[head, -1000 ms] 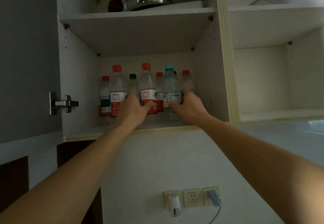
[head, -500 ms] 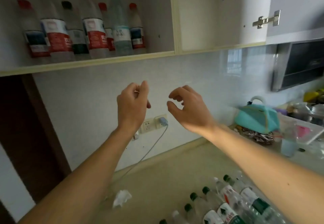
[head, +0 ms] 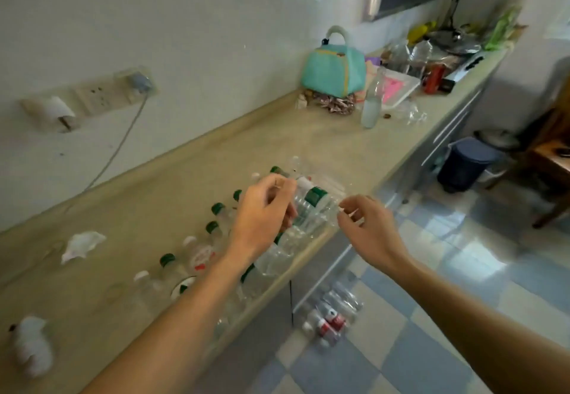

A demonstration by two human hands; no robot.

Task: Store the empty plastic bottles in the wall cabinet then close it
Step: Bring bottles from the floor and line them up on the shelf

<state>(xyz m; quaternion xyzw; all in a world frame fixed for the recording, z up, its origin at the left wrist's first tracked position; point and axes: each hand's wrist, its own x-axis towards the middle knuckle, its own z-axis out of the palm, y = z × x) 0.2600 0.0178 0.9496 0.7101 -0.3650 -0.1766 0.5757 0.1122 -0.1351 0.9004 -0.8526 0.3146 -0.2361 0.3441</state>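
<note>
Two hands reach over a row of empty bottles (head: 197, 258) lying along the front edge of the counter (head: 191, 184). Left hand (head: 262, 211) hangs over the bottles near the row's 1 o'clock end, fingers curled loosely; whether they touch a bottle I cannot tell, since the frame is blurred there. Right hand (head: 367, 227) sits at 3 o'clock from the left, past the counter's edge, fingers bent and slightly apart, holding nothing. Just beside its fingertips is a green cap (head: 314, 194) on a clear bottle. More bottles (head: 333, 316) lie on the tiled floor (head: 462, 270) at 6 o'clock from the right hand. Crumpled tissue (head: 81, 245) rests on the counter at 9 o'clock from the left hand. At 12 o'clock, farther along the counter, stands a teal bag (head: 333, 67), with clutter beyond it. Sockets (head: 95, 97) are on the wall at 10 o'clock, one with a cable hanging down. A dark bin (head: 465, 162) stands on the floor at 2 o'clock
</note>
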